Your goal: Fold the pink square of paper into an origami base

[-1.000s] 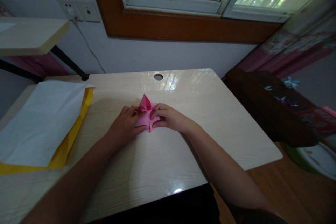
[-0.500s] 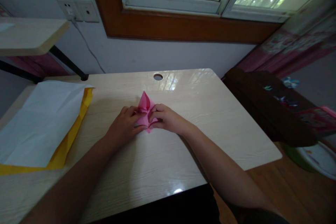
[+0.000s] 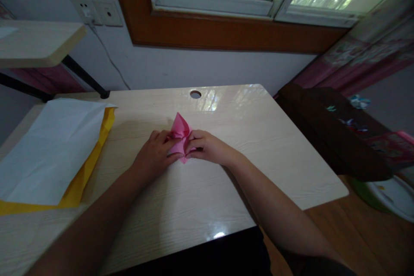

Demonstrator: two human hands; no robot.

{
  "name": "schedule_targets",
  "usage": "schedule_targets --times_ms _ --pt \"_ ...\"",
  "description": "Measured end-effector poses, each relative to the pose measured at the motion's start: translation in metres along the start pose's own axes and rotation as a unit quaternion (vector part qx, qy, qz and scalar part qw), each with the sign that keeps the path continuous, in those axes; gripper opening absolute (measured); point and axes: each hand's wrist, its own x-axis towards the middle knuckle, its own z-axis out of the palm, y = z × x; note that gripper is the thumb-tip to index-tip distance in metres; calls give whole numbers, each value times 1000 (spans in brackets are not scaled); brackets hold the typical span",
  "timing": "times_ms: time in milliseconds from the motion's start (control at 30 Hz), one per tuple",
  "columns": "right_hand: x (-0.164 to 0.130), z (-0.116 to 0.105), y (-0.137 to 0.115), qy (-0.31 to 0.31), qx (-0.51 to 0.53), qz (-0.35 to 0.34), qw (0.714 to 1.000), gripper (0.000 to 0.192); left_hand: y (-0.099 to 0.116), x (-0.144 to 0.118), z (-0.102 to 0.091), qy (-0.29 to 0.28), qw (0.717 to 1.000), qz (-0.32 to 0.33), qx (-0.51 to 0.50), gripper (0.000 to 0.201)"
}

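Note:
A small piece of pink origami paper, folded with a raised pointed flap at its far end, lies on the pale wood-grain desk. My left hand grips its left side, thumb near the close corner and fingers over the edge. On the opposite side my right hand pinches the paper between thumb and bent fingers. Both hands rest low at the desk surface. The fingers cover the paper's left and right edges, and a short pointed tip shows between the thumbs.
White paper lies over yellow paper at the left. A shelf on black legs stands behind it. The desk has a round cable hole near the wall. Right of the desk is a dark wooden cabinet.
The far flap of the pink paper has opened and bulges a little more. My right fingers have shifted slightly to the right; the left hand has hardly moved.

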Motion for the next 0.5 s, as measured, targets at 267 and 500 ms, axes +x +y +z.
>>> schedule_targets --times_ms 267,500 --pt "-1 5 4 -24 9 13 1000 12 1 0 -1 -7 1000 -6 8 46" --pt "-2 4 2 -23 22 21 999 10 -3 0 -8 -12 998 19 -52 36"
